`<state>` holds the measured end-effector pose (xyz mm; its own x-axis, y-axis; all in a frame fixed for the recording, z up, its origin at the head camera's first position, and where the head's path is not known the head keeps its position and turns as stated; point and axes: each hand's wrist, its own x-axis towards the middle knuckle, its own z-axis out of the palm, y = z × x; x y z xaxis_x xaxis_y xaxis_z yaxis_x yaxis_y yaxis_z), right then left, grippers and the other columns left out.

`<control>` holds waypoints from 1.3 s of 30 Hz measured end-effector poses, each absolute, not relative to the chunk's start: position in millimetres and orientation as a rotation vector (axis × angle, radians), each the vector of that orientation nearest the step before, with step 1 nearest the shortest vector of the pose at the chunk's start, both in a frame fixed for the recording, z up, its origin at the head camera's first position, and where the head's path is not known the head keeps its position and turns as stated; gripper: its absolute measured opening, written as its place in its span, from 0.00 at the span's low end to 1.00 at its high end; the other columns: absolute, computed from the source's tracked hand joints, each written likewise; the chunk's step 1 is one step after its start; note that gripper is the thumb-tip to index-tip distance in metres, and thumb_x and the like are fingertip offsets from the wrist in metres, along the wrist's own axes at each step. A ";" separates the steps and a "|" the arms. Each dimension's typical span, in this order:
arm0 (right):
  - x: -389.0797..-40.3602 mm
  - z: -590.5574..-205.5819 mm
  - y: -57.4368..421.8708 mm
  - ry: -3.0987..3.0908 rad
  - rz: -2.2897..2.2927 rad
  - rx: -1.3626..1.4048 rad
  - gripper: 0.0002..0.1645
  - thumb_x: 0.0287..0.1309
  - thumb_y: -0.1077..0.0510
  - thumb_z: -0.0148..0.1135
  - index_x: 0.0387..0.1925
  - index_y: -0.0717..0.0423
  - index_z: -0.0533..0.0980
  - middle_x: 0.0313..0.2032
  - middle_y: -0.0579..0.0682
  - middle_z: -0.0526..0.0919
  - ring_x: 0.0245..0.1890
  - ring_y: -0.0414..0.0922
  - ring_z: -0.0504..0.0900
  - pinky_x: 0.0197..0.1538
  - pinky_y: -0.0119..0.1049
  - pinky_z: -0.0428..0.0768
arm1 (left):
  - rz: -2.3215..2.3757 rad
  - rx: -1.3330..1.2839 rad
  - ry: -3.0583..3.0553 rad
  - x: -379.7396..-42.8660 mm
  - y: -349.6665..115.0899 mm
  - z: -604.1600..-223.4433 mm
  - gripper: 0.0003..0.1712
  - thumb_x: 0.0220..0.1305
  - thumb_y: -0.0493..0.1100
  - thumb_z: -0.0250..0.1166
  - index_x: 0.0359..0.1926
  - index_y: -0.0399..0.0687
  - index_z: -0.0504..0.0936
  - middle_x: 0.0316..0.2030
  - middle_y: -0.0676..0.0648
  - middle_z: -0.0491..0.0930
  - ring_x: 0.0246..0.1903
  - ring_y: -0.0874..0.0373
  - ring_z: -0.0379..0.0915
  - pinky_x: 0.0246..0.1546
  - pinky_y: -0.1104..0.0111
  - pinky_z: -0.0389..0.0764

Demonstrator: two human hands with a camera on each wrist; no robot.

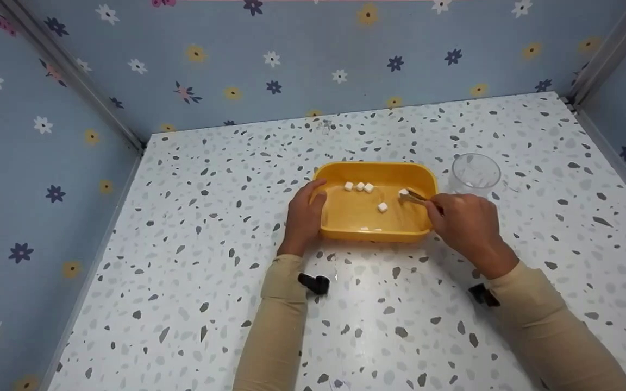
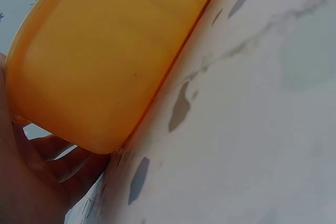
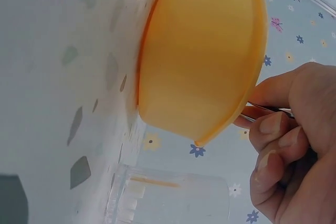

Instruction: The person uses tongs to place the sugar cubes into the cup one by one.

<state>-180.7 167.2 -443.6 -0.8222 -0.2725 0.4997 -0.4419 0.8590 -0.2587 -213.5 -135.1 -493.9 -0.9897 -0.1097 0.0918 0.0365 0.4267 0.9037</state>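
A yellow plastic tub sits on the speckled table, with several small white cubes on its floor. My left hand grips the tub's left end, thumb over the rim; in the left wrist view its fingers lie along the outside wall. At the right end, my right hand pinches a pair of metal tweezers. Their tips reach over the rim to a white cube near the tub's right side; whether it is lifted I cannot tell. The right wrist view shows the tweezers between thumb and fingers.
A clear cup stands right of the tub, just beyond my right hand. White pieces show at its base in the right wrist view. Flower-patterned panels close off the table's back and sides.
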 end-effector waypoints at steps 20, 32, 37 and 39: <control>-176.4 -434.8 166.6 -2.594 0.509 0.512 0.11 0.62 0.57 0.65 0.32 0.61 0.87 0.17 0.50 0.80 0.13 0.46 0.71 0.16 0.39 0.67 | -1.617 0.081 -2.545 -213.6 -135.0 -493.5 0.22 0.74 0.46 0.52 0.65 0.51 0.76 0.66 0.48 0.73 0.67 0.55 0.65 0.69 0.61 0.61; -175.1 -433.2 167.2 -2.550 0.488 0.524 0.11 0.61 0.56 0.66 0.32 0.62 0.87 0.18 0.51 0.81 0.14 0.47 0.73 0.17 0.43 0.71 | -1.605 0.076 -2.539 -211.7 -135.2 -492.7 0.22 0.73 0.46 0.53 0.64 0.52 0.77 0.65 0.49 0.74 0.67 0.56 0.65 0.69 0.63 0.62; -175.2 -429.9 168.7 -2.555 0.494 0.519 0.12 0.62 0.56 0.65 0.34 0.62 0.87 0.19 0.51 0.83 0.14 0.47 0.73 0.17 0.42 0.70 | -1.620 0.091 -2.540 -211.6 -135.2 -492.8 0.22 0.74 0.47 0.52 0.65 0.52 0.77 0.65 0.49 0.74 0.67 0.56 0.65 0.69 0.63 0.62; -174.9 -428.1 169.4 -2.558 0.502 0.512 0.13 0.63 0.56 0.64 0.35 0.62 0.87 0.21 0.52 0.84 0.14 0.47 0.74 0.17 0.42 0.71 | -1.626 0.095 -2.539 -211.8 -135.2 -493.1 0.23 0.74 0.48 0.52 0.65 0.53 0.77 0.66 0.50 0.73 0.67 0.56 0.65 0.69 0.62 0.61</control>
<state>-174.9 169.4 -428.1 -0.8146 -0.2616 0.5176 -0.4379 0.8626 -0.2532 -211.8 -135.2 -493.1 -0.9902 -0.1199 0.0710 0.0143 0.4192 0.9078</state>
